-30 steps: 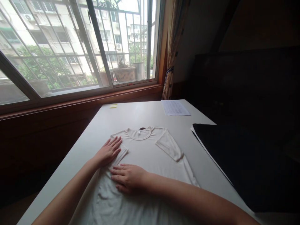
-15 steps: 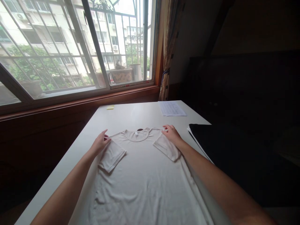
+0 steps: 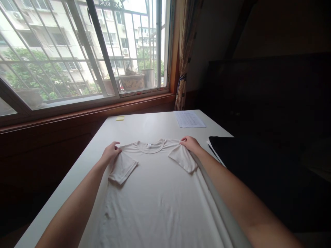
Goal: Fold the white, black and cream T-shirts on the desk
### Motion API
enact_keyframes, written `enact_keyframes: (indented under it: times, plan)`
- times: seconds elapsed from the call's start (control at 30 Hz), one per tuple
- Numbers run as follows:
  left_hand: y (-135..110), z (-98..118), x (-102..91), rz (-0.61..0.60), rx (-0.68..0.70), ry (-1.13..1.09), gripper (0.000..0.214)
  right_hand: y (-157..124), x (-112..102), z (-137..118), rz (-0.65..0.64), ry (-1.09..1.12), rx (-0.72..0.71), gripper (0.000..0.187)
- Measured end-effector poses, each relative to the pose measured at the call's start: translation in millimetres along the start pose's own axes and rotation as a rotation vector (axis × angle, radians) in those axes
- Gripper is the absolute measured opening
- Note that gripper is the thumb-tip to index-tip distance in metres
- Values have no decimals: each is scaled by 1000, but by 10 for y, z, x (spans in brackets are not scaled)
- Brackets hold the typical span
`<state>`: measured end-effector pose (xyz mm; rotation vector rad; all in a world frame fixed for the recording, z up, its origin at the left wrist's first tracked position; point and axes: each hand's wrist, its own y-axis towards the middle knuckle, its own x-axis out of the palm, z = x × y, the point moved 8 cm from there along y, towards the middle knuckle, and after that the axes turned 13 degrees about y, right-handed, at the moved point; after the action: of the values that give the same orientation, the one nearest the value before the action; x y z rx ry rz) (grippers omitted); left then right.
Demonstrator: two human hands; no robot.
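A white short-sleeved T-shirt point(image 3: 155, 186) lies spread on the white table point(image 3: 144, 127), its neckline towards the far end and its lower part running out of view at the bottom. Both sleeves are folded inward over the front. My left hand point(image 3: 111, 151) pinches the shirt at the left shoulder, thumb against the cloth. At the opposite shoulder my right hand point(image 3: 190, 143) is closed on the fabric between thumb and fingers. Small wrinkles run across the chest and lower body.
Printed paper sheets point(image 3: 190, 119) lie at the table's far right. A yellow sticky note point(image 3: 120, 118) is near the far left corner. Folded black cloth point(image 3: 227, 148) lies along the right side. Beyond stand a barred window point(image 3: 85, 51) and a tied curtain point(image 3: 183, 69).
My fingers, looser before, have closed on both shoulders. The neckline has shifted slightly away from me, and a dark round thing behind the collar is now covered.
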<state>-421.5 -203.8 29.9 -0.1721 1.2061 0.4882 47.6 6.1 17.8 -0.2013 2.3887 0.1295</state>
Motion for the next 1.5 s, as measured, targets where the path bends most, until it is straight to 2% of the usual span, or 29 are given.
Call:
enact_keyframes:
  times: [0.17,0.43,0.57,0.67,0.8,0.9,1.03,1.13,1.23,1.37,1.5]
  plan:
    - [174,17,-6,86,-13,59,37,156,32,-56,57,-62,-59,21]
    - [419,108,-49,226,13,155,29,421,161,-280,145,-152,-184,16]
    - [435,186,-98,281,35,211,29,505,211,-390,154,-189,-232,14]
    - [336,328,-117,319,95,246,34,485,235,-445,137,-217,-260,13]
    - [42,611,-59,304,247,264,40,284,237,-527,136,-259,-307,25]
    - [-280,786,88,226,379,295,48,-20,313,-593,82,-283,-392,39]
    - [-686,806,389,13,413,409,62,-568,570,-548,-143,-348,-510,62]
    - [-866,792,475,-48,391,469,64,-891,687,-438,-275,-378,-525,74]
    - [-900,816,466,-57,381,501,63,-1010,692,-404,-308,-382,-526,77]
    - [-891,861,433,-90,390,511,62,-997,661,-462,-310,-381,-524,75]
    - [-1095,845,365,-95,419,508,62,-1113,560,-535,-248,-378,-587,66]
